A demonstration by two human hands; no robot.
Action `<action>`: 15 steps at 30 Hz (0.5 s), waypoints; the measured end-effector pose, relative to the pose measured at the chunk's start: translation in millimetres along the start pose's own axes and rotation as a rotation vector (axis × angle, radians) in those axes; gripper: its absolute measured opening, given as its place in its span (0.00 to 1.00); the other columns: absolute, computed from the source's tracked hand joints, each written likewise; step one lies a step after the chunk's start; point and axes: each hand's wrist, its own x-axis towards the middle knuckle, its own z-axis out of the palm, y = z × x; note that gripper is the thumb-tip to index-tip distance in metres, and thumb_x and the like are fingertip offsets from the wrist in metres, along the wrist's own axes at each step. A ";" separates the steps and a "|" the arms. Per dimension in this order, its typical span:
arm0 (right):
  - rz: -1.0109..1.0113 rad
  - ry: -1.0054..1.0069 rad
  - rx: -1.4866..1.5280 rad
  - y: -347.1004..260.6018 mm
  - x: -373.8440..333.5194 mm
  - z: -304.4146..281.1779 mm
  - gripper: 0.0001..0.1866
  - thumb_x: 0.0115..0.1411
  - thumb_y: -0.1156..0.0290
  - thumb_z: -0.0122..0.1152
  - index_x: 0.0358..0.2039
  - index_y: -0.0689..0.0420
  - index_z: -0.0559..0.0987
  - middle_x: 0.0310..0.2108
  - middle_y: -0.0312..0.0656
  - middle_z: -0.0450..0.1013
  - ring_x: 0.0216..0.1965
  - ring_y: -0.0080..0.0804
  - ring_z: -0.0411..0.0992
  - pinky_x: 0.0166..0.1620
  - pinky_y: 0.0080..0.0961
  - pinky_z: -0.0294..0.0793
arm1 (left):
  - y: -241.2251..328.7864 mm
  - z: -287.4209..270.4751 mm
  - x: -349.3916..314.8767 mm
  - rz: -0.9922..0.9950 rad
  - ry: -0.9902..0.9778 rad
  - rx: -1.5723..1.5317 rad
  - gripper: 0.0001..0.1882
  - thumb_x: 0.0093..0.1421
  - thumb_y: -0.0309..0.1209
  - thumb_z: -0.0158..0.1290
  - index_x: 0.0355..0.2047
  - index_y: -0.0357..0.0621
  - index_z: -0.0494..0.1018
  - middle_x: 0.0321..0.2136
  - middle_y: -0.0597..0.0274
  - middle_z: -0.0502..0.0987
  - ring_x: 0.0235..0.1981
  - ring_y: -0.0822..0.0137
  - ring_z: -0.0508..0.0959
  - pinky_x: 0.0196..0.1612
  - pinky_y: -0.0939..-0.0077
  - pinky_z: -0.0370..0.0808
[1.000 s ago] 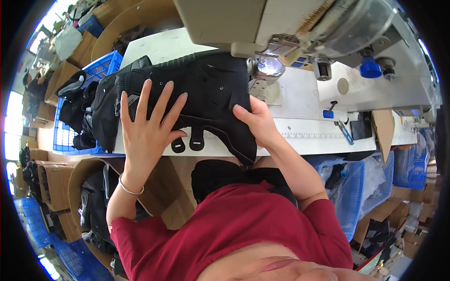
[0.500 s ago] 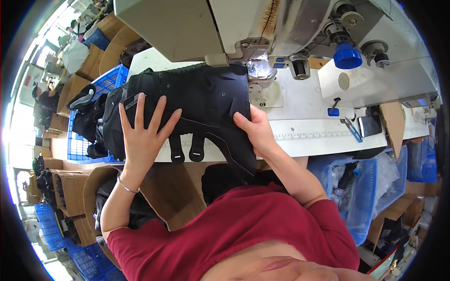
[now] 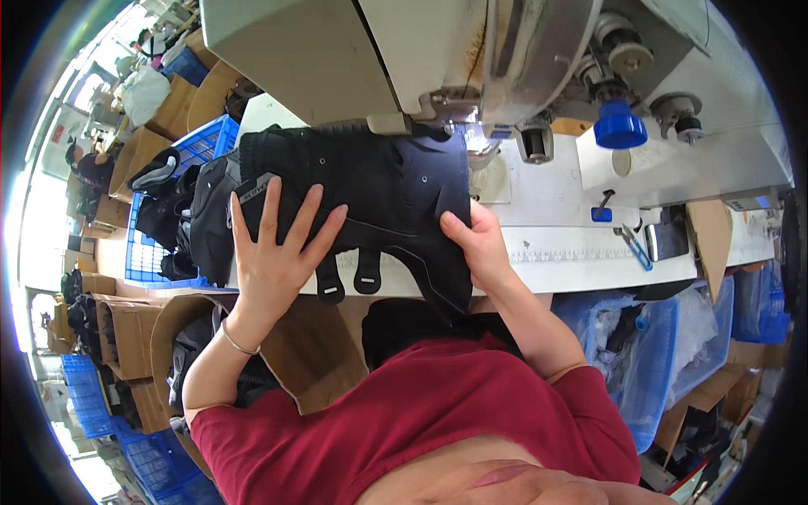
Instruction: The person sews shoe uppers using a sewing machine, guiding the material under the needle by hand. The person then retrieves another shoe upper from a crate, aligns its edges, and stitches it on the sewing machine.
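A black padded fabric piece (image 3: pixel 370 181) lies flat across the white sewing machine table (image 3: pixel 555 252). It has small eyelets, a curved lower part with light piping and two short slotted tabs (image 3: pixel 367 273) hanging at its near side. My left hand (image 3: pixel 282 269) rests on its left part, fingers spread. Along the right edge, my right hand (image 3: pixel 484 244) pinches the fabric, thumb on top and the other fingers partly hidden beneath. The far right corner of the piece reaches the lit needle area of the sewing machine (image 3: pixel 295 59); the needle itself is hidden.
Blue snips (image 3: pixel 637 248) and a dark phone-like object (image 3: pixel 667 241) lie on the table's right side. A blue crate (image 3: pixel 139 261) with black pieces stands at the left. Blue plastic bins (image 3: pixel 656 370) are below at right, and an open cardboard box (image 3: pixel 311 353) sits below the table's near edge.
The fabric piece has slid a little to the right, with both hands moving along with it. The view has tilted slightly, so the machine appears lower.
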 end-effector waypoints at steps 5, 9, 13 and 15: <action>-0.016 0.007 -0.043 6.1 -5.0 -7.8 0.15 0.63 0.67 0.56 0.47 0.63 0.74 0.39 0.34 0.73 0.39 0.18 0.69 0.45 0.18 0.68 | 6.7 -3.9 -3.9 -0.010 0.005 -0.022 0.26 0.52 0.34 0.54 0.54 0.65 0.70 0.57 0.64 0.66 0.58 0.44 0.65 0.57 0.29 0.59; -0.041 0.011 -0.056 2.6 -4.4 0.0 0.15 0.64 0.67 0.56 0.46 0.63 0.74 0.37 0.33 0.73 0.38 0.17 0.68 0.43 0.17 0.69 | 5.7 -2.7 -3.9 -0.021 0.001 0.005 0.27 0.52 0.33 0.54 0.54 0.65 0.69 0.57 0.64 0.66 0.58 0.43 0.65 0.56 0.29 0.59; -0.073 0.021 -0.123 2.6 -4.0 -3.7 0.15 0.63 0.66 0.57 0.45 0.63 0.74 0.37 0.32 0.73 0.37 0.17 0.67 0.42 0.17 0.69 | 4.9 -0.6 -1.4 -0.022 -0.009 -0.001 0.27 0.52 0.32 0.53 0.55 0.66 0.69 0.57 0.64 0.66 0.59 0.43 0.65 0.56 0.30 0.60; -0.048 0.035 -0.125 -1.9 -3.9 -2.2 0.15 0.63 0.67 0.57 0.46 0.63 0.74 0.37 0.32 0.73 0.37 0.17 0.67 0.42 0.17 0.69 | 4.6 -0.5 -1.0 -0.023 -0.016 -0.011 0.28 0.51 0.32 0.53 0.55 0.65 0.69 0.58 0.64 0.66 0.59 0.43 0.64 0.57 0.30 0.59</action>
